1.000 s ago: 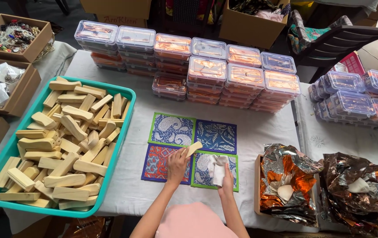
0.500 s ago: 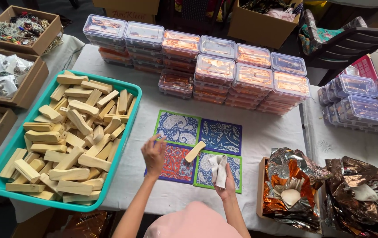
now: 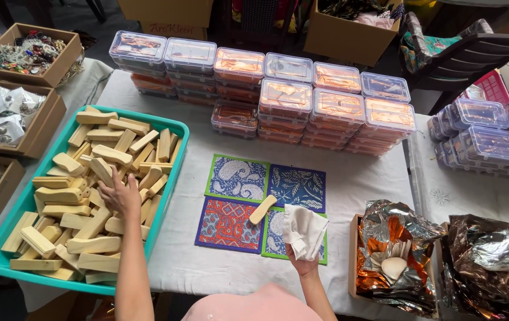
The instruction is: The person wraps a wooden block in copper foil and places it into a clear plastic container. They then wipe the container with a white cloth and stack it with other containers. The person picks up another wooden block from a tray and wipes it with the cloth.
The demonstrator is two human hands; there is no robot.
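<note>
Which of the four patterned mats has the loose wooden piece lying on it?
The red mat, front left of the four. The wooden piece lies mainly across its right edge; the two rear mats are bare, and the cloth overlaps the front right one.

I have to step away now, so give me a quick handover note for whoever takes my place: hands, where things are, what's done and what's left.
Left hand: open, palm down on the wooden blocks piled in the teal tray; nothing gripped yet.
Right hand: holds a white cloth above the near edge of the four patterned mats.
One wooden block lies on the mats, at the middle where they meet.
Done: that single block is out of the tray and set on the mats.
Left: the tray is full of blocks.
</note>
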